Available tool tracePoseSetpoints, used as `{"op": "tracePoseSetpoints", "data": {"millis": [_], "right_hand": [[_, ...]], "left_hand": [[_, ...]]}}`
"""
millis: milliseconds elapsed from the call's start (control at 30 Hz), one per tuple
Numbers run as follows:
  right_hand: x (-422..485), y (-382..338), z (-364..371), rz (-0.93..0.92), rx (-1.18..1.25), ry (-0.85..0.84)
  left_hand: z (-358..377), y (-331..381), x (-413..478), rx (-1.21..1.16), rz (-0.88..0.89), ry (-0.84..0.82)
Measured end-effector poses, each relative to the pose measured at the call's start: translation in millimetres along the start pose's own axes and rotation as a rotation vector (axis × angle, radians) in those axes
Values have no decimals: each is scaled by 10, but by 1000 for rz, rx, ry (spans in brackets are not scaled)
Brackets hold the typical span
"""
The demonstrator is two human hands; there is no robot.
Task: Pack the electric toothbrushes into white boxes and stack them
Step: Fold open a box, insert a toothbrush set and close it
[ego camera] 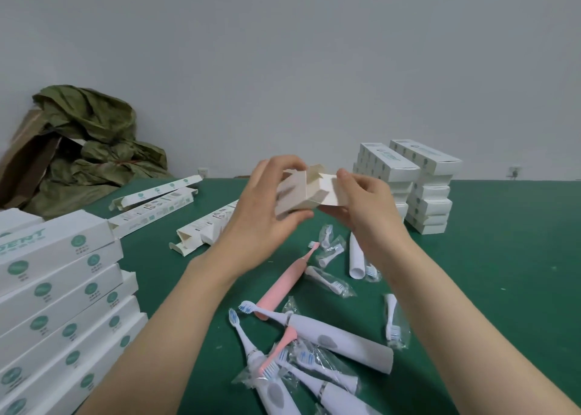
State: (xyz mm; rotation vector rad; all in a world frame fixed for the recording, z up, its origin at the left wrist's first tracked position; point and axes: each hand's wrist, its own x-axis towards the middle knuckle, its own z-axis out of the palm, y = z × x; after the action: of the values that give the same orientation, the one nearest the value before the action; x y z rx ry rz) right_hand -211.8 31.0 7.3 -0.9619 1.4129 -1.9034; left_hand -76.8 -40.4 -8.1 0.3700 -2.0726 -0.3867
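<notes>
White box [309, 191]: held up above the green table [503, 273], between both hands, its near end flaps open and folded outward. The box is gripped by the left hand [267, 207], fingers curled over the top and thumb set under the lower edge. One open flap is pinched by the right hand [367, 200], thumb on the near face, fingers behind.

Below the hands, toothbrushes are scattered on the table. A pink toothbrush [283, 285] is laid slantwise under the left wrist. White toothbrushes [339, 336] are piled nearer the body, between the forearms, with a second pink one crossed over them. Brush heads in clear wrappers [330, 252] are seen just under the right hand.

Beyond the right hand, closed boxes [427, 194] are stacked in two columns. A larger stack of boxes [59, 289] is set left of the left forearm. Flat boxes [157, 199] are laid out beyond the left hand. A crumpled green bag [91, 144] is slumped against the wall, far left.
</notes>
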Motion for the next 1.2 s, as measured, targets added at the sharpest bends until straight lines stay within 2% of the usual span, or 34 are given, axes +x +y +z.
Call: {"op": "tracePoseSetpoints", "data": {"millis": [100,200,400,600,867,967,1067,1133,1200], "right_hand": [[-11,-42,-47,4,-8,-42],[-19,-62,-50,-55,-25,-83],[-34,-59,-18,-79,-44,-139],[-30,-61,-63,-13,53,-173],[-40,-37,-61,46,166,-216],[-46,-53,-60,64,251,-249],[-48,-68,-54,2,178,-222],[-45,-48,-48,-40,107,-193],[-48,-24,-36,-65,67,-178]], "left_hand": [[3,-1,-13,95,22,-71],[-5,54,-17,3,-43,-160],[34,46,-7,-317,-224,-95],[9,99,2,-268,-230,-180],[1,147,-7,-146,-187,-114],[-10,158,5,-194,-167,-65],[-65,180,14,-289,-181,-113],[-70,193,31,-388,-247,-77],[-67,199,49,-382,-269,-37]]}}
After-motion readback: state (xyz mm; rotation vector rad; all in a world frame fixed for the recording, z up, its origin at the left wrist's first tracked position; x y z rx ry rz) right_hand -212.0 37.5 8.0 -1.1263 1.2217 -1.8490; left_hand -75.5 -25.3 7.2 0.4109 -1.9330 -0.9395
